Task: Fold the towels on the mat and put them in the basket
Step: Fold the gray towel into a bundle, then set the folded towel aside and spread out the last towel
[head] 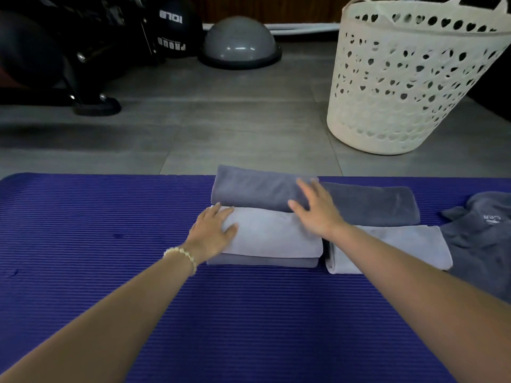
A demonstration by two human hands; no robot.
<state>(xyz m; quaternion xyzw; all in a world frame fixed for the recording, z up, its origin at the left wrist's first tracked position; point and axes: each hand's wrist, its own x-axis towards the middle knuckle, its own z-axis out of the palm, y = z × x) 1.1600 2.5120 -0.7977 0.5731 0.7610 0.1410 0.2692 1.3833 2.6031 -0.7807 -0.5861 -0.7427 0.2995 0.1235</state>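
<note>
A ribbed purple mat [110, 217] is spread across the near half of the scene, on a grey tiled floor [221, 120]. A white basket [401, 78] pierced with heart-shaped holes is stood on the floor at the far right, apart from the mat's far edge. A black exercise machine [69, 51] is seen at the far left, and a grey dome [240, 41] is set on the floor to its right.

Five towels are laid on the mat, none in the basket. A crumpled dark towel [481, 239] is left unfolded at the right edge. Four folded ones are grouped at the middle of the mat's far side: a dark folded towel [249, 189] at the far left, a second dark towel [370, 203] just to its right, a pale folded towel [273, 236] touching the first on its near side, and a second pale towel [401, 244] to the right of that.

The left hand [213, 233] is rested flat on the left end of the pale folded towel, its grip slack and nothing clasped. The right hand [315, 208] is held with fingers spread over the seam between the dark folded towel and the pale one; the grip is empty, and contact cannot be told through the blur. A beaded bracelet [181, 255] is worn on the left wrist.
</note>
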